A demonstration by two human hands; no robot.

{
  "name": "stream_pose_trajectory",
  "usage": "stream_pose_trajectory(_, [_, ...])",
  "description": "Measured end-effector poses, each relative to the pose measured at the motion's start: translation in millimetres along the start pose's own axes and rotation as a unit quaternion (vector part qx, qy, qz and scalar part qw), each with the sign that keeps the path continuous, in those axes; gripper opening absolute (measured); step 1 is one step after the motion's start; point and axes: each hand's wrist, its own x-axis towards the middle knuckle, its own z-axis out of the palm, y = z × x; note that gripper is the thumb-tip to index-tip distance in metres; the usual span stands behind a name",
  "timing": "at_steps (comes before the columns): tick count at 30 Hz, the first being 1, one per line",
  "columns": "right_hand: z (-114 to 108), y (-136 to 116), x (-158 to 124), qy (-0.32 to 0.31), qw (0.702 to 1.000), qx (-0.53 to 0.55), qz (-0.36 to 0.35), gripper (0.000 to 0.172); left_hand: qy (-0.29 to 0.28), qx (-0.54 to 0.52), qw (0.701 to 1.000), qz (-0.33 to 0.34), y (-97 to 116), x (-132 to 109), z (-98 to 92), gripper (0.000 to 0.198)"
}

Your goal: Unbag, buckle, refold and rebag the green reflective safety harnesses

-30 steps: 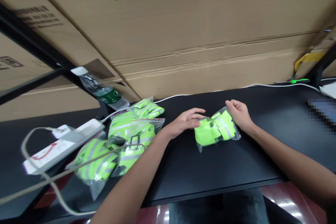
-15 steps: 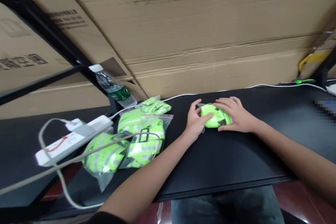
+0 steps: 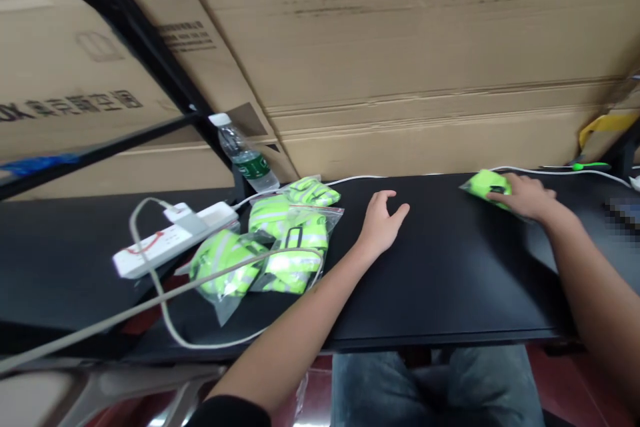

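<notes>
My right hand (image 3: 525,197) rests on top of a bagged neon-green reflective vest (image 3: 483,182) at the far right of the black table (image 3: 450,280), fingers curled over it. My left hand (image 3: 383,223) lies flat and open on the table's middle, holding nothing. Left of it lies a pile of several bagged neon-green vests (image 3: 275,240) in clear plastic bags.
A white power strip (image 3: 173,240) with a grey cable (image 3: 150,300) sits at the left. A water bottle (image 3: 245,157) leans by a black frame post. Cardboard boxes (image 3: 400,47) wall the back. A green-handled screwdriver (image 3: 587,165) lies at far right.
My right hand has carried the bagged vest from the table's middle to the far right. My left hand let go of it and stayed in the middle, now open.
</notes>
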Motion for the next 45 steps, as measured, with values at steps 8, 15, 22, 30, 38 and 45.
stream_pose_trajectory(8, [-3.0,55.8,12.6,0.233,0.964,0.041,0.125,0.051,0.094,0.235,0.962,0.099,24.5,-13.0,-42.1,0.033])
stream_pose_trajectory(15, [8.2,-23.5,10.0,0.304,0.948,0.072,-0.054,0.057,0.184,0.478,0.845,-0.154,26.3,-63.4,-104.5,0.087])
stream_pose_trajectory(22, [19.0,-118.3,-47.9,0.074,0.921,0.188,-0.333,0.04,-0.005,0.475,0.88,0.007,15.3,-76.9,-88.3,0.068])
stream_pose_trajectory(30, [29.8,-134.6,-55.0,-0.208,0.859,0.446,-0.146,0.029,-0.22,0.332,0.89,0.221,0.8,-2.3,-24.4,0.07])
stream_pose_trajectory(38, [31.7,-118.8,-43.4,-0.217,0.789,0.571,0.065,0.031,-0.096,0.155,0.909,0.374,-9.5,26.8,15.0,0.059])
stream_pose_trajectory(45, [31.9,-140.7,-66.1,-0.204,0.721,0.654,0.104,0.037,-0.037,0.19,0.926,0.324,3.3,-2.9,19.0,0.038])
